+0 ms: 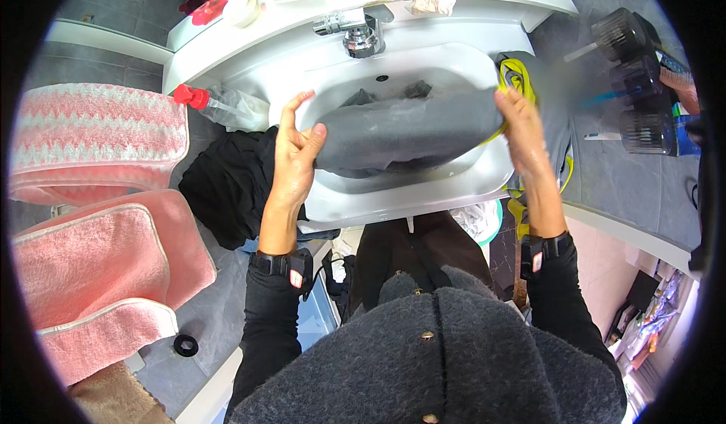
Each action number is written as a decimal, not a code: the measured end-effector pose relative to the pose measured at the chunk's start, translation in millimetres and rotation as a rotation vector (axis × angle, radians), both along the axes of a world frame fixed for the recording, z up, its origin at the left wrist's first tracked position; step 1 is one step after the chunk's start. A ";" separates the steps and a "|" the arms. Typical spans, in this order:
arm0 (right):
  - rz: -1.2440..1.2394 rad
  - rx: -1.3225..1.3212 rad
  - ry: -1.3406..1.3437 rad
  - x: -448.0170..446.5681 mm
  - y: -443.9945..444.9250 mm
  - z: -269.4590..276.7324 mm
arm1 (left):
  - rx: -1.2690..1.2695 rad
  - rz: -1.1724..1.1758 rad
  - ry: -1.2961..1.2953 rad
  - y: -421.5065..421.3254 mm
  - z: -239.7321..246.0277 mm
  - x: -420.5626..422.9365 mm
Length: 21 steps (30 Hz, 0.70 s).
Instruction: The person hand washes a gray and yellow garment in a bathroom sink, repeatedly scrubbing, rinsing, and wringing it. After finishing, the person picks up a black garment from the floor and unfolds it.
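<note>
A wet-looking grey garment (408,132) with yellow-green trim is stretched between my hands above the white washbasin (363,214). My left hand (295,155) holds its left end by the thumb side, with the index finger pointing up and away. My right hand (523,129) grips the other end, near the trim. Darker bunched parts of cloth (418,89) show in the bowl behind the stretched piece. More grey and yellow-green fabric (519,75) hangs over the basin's right rim; whether it joins the held garment I cannot tell.
A chrome faucet (363,35) stands behind the bowl. Black clothing (232,183) and a red-topped pump bottle (227,106) lie at the left, near pink towels (102,254). Brush holders (635,78) hang on the right wall. Below sits a tub of white cloth (476,220).
</note>
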State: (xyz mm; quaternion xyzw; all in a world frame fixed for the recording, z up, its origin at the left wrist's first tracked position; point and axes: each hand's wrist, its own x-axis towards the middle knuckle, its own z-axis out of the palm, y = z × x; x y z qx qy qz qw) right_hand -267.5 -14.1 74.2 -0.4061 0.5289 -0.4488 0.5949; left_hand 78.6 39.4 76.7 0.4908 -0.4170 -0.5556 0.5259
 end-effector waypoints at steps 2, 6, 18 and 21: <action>-0.041 -0.104 -0.019 3.5 -3.5 24.7 | -0.083 0.019 0.043 -2.8 15.3 -0.6; 0.365 -0.758 0.683 30.5 0.7 18.2 | -0.211 -0.165 -0.360 -9.3 10.7 -12.0; 0.636 -0.147 -0.321 16.6 -15.7 -43.7 | 0.030 -0.325 0.112 -14.8 -61.9 24.0; 0.086 0.434 -0.931 63.8 11.7 -101.3 | 0.349 0.111 0.341 -13.2 -87.6 -36.4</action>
